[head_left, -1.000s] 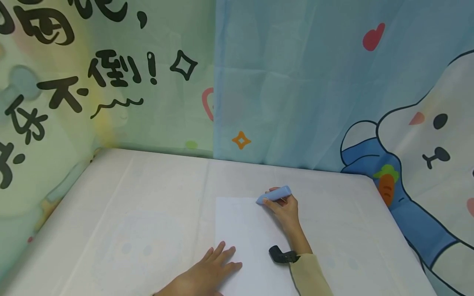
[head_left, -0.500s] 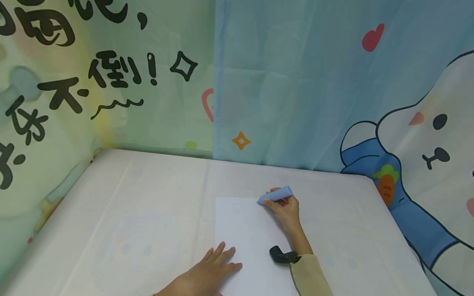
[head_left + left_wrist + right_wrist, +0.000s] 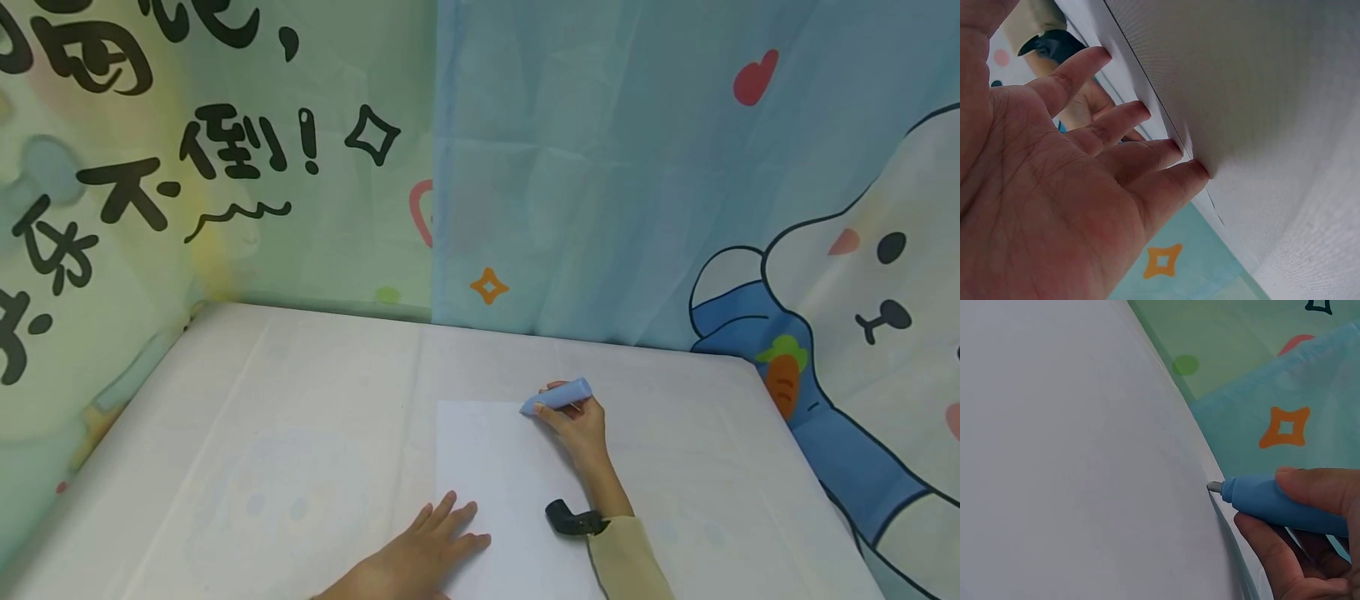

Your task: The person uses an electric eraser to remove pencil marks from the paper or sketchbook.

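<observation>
white paper (image 3: pixel 517 475): flat | blue pen (image 3: pixel 557 395): slanted, tip near far edge

The blue pen (image 3: pixel 557 397) looks like smooth, matt plastic, its tip (image 3: pixel 1215 486) metallic; the paper (image 3: pixel 517 479) appears smooth, matt; a creased cloth backdrop (image 3: pixel 600 183) rises beyond the table's (image 3: pixel 322 400) far edge.

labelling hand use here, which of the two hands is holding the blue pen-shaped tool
The right hand, which grips the blue pen-shaped tool. The left hand holds no tool and lies spread, partly over the white sheet.
</observation>
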Motion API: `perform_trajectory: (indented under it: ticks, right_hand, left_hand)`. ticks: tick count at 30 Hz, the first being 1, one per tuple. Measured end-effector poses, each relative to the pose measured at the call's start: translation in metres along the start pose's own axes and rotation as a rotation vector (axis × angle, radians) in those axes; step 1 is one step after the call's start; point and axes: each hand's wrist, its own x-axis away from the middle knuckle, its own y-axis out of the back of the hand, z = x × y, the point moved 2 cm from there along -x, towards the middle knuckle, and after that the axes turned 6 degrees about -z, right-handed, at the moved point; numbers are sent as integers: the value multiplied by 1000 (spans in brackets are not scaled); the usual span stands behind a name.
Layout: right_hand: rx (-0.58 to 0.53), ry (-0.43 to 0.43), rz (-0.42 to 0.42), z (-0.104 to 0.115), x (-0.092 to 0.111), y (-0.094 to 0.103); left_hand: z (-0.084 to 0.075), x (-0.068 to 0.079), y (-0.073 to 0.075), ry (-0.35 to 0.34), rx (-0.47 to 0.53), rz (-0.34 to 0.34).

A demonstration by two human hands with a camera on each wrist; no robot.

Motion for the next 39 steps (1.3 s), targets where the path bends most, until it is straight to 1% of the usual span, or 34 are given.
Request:
perform_trajectory:
  ticks: [9,16,19,23,28,32,35,39]
  right_hand:
    - [6,-2,8,2,2,0]
    - [-1,-5,18,1,2,0]
    - [-10,-7,23,1,2,0]
    - [-19,0,25,2,2,-1]
    - [-26,21,24,4,1,-1]
    - [-22,19,29,4,1,-1]
    - [-19,13,29,4,1,-1]
    - [4,-2,29,3,3,-2]
  left_hand:
    - [0,0,-1,3,17,6]
    - [1,1,-1,-16,44,-14]
    - [1,0,-2,-9,45,-8]
    - [1,1,-1,-6,35,-5]
    - [0,0,0,-24,-17,-19]
    - [0,-1,0,-20,-37,-19]
    - [0,-1,0,-16,-34,-14]
    - [1,0,0,-12,-3,-8]
